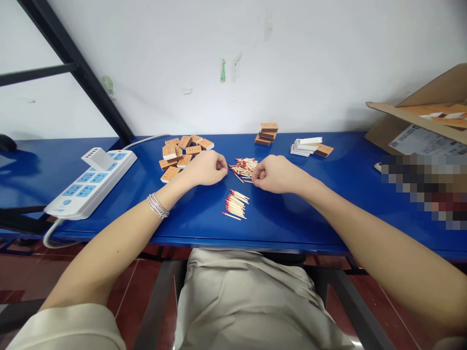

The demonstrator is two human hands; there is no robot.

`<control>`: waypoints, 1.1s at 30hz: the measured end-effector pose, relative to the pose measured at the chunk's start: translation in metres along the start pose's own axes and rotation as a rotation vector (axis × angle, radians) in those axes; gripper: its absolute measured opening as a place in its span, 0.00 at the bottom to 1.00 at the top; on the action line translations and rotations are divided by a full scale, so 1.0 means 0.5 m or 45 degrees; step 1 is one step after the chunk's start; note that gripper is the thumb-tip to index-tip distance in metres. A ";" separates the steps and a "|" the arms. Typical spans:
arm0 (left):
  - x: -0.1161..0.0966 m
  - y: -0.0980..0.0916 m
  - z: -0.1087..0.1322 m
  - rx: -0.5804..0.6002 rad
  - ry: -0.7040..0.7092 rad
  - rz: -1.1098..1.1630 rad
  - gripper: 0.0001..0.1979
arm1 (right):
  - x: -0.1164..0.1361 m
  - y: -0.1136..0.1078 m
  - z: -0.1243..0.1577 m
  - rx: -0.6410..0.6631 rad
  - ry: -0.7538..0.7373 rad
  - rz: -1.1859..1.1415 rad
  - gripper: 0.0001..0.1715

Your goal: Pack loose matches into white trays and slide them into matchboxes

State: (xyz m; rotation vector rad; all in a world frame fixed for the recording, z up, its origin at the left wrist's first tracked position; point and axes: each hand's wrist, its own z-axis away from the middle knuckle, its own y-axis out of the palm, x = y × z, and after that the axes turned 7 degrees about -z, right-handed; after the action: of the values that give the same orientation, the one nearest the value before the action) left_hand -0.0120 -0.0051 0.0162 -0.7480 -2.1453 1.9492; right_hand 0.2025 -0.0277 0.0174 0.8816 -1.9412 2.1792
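A loose pile of red-tipped matches (245, 166) lies on the blue table between my two hands. My right hand (274, 174) is at the pile's right edge, with thumb and fingers pinched at the plain ends of the matches. My left hand (209, 168) is curled closed just left of the red heads; whether anything is in its fingers is hidden. Closer to me lies a second, neater group of matches (235, 206), roughly side by side with heads to the left. Several orange-brown matchboxes (193, 150) are heaped behind my left hand.
Stacked matchboxes (267, 132) stand near the wall. White matchbox trays (305, 146) lie beside a brown sleeve (324, 150) at the back right. A white power strip (93, 183) occupies the left side, and an opened cardboard box (419, 127) the far right. The table's front edge (233, 241) runs before my lap.
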 end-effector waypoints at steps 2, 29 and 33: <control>0.001 0.000 -0.001 -0.003 0.003 -0.001 0.10 | 0.003 0.001 0.002 0.008 -0.019 0.006 0.07; -0.001 0.000 -0.003 0.006 0.004 -0.001 0.11 | 0.008 0.034 0.005 0.080 -0.411 -0.193 0.20; -0.002 0.000 -0.003 0.011 -0.007 -0.010 0.11 | 0.008 0.034 0.003 0.015 -0.399 -0.116 0.18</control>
State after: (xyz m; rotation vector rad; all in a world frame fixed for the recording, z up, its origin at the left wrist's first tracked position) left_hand -0.0107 -0.0044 0.0166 -0.7327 -2.1381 1.9574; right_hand 0.1923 -0.0337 0.0042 1.3566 -1.9690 2.1077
